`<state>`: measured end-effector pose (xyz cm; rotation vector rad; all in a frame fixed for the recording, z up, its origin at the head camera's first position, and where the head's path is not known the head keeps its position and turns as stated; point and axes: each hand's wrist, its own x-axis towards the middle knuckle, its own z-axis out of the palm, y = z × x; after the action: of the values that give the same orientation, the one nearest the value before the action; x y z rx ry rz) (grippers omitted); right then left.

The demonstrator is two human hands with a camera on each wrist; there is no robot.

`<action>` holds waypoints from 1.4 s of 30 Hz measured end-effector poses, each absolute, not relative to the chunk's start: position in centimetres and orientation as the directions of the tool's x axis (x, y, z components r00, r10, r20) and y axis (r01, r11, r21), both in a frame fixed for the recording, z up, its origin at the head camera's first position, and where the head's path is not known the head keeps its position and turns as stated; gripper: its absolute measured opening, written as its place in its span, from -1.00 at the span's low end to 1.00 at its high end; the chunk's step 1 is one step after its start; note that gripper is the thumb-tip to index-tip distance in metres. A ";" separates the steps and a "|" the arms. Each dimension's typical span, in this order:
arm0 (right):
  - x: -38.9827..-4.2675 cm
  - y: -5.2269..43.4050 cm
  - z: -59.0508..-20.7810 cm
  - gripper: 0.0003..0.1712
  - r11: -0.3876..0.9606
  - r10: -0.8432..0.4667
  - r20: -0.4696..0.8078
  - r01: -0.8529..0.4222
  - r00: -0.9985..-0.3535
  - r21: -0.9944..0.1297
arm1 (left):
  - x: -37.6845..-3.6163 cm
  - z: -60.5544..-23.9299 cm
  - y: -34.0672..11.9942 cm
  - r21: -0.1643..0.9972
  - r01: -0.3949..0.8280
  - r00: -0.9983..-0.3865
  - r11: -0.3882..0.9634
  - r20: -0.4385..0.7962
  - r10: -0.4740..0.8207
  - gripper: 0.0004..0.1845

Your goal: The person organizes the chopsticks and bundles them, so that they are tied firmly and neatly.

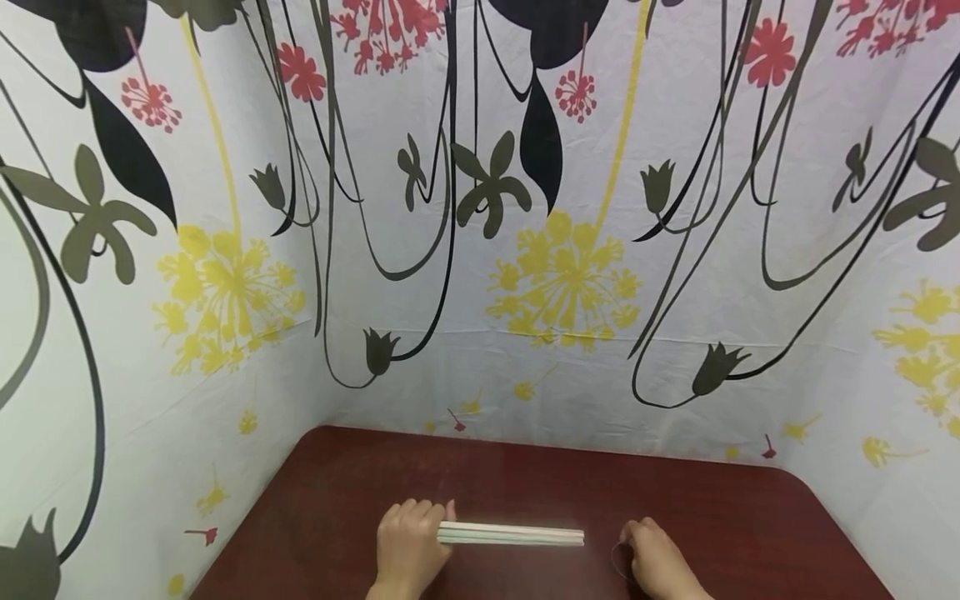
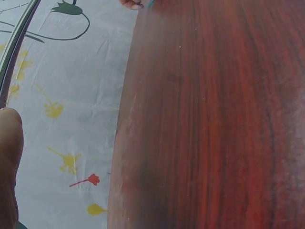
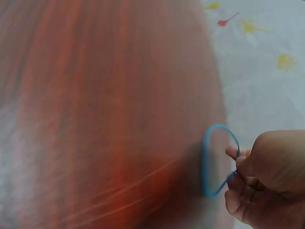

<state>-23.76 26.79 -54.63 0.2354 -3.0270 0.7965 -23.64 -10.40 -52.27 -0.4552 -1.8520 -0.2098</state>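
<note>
A: Head view. Left hand [image 1: 408, 542] low on the dark red table [image 1: 525, 483], fingers curled over the near end of a bundle of pale sticks [image 1: 517, 534]; bundle lying flat, running sideways toward the right. Right hand [image 1: 656, 557] on the table just past the bundle's free end, not touching it, fingers bent around a thin loop barely visible here. Flower-printed cloth [image 1: 480, 208] hung behind and on both sides.

B: Left wrist view?

A: Red wood grain of the table [image 2: 214, 119] filling most of the frame, printed cloth [image 2: 66, 95] along its left edge. Only a slice of the left hand [image 2: 9, 167] at the lower left; grasp not readable from here. Fingertip of the other hand [image 2: 131, 4] at the top edge.

B: Right wrist view?

A: Blurred table [image 3: 105, 105], cloth [image 3: 267, 52] at the upper right. Right hand [image 3: 264, 176] at the lower right, fingertips [image 3: 234, 153] pinching a blue rubber band [image 3: 209, 162]; band standing as an open loop, just above the tabletop.
</note>
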 end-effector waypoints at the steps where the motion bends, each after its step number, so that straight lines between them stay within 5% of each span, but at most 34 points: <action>1: -23.7 26.7 -54.2 -0.77 0.848 -0.145 0.062 -0.156 -0.987 -0.506 | -23.7 -52.2 -10.4 -0.081 0.408 -0.267 0.910 0.942 0.203 -0.50; 12: -22.1 22.9 -47.4 -0.75 0.709 -0.102 0.391 -0.343 -0.915 -0.617 | -24.3 -51.6 -10.4 -0.071 0.381 -0.315 0.922 0.927 0.202 -0.54; 20: -19.9 20.2 -44.7 -0.77 0.461 -0.170 0.563 -0.571 -0.808 -0.680 | -24.4 -51.3 -10.5 -0.079 0.367 -0.318 0.927 0.926 0.205 -0.62; 29: -19.2 19.1 -45.5 -0.70 0.320 -0.352 0.592 -0.687 -0.725 -0.652 | -24.9 -50.0 -11.0 -0.020 0.311 -0.367 0.950 0.920 0.140 -0.62; 34: -18.9 18.2 -46.7 -0.77 0.146 -0.439 0.502 -0.611 -0.745 -0.778 | -25.0 -49.5 -10.9 0.027 0.309 -0.365 0.951 0.927 0.092 -0.57; 39: -18.9 17.2 -48.0 -0.77 0.053 -0.407 0.439 -0.500 -0.801 -0.864 | -24.6 -49.0 -10.3 0.069 0.319 -0.374 0.945 0.926 0.058 -0.57; 42: -19.0 16.1 -48.6 -0.82 0.129 -0.354 0.522 -0.594 -0.776 -0.794 | -24.3 -48.5 -9.8 0.098 0.321 -0.399 0.942 0.916 0.041 -0.56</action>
<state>-19.01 16.08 -48.63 0.9393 -2.1953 1.7046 -24.27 -9.84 -48.47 -0.2611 -1.9658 -0.3105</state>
